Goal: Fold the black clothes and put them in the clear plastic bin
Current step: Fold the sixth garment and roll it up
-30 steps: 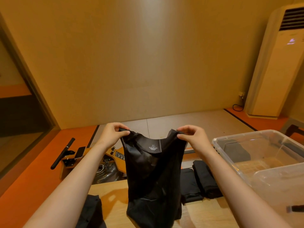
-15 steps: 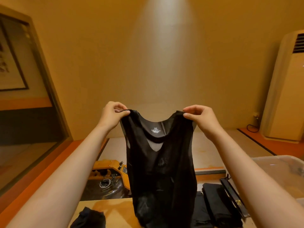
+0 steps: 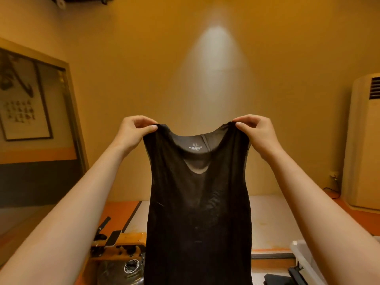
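Note:
A sheer black sleeveless top (image 3: pixel 197 212) hangs full length in front of me, neck label facing me. My left hand (image 3: pixel 133 130) pinches its left shoulder strap and my right hand (image 3: pixel 255 130) pinches the right strap, both raised at about the same height with arms stretched out. The top's hem runs below the frame. A corner of the clear plastic bin (image 3: pixel 304 258) shows at the lower right. A bit of folded black clothing (image 3: pixel 275 279) lies beside it at the bottom edge.
A wooden rowing machine with a dial (image 3: pixel 123 256) and a black handle (image 3: pixel 103 225) sits low left. A tall air conditioner (image 3: pixel 364 145) stands at right, a framed picture (image 3: pixel 22 108) hangs at left. A plain wall is ahead.
Both hands have lifted the top higher and spread its straps wider, so it hangs stretched out. My view has tilted up; the table and most of the bin have dropped out of sight.

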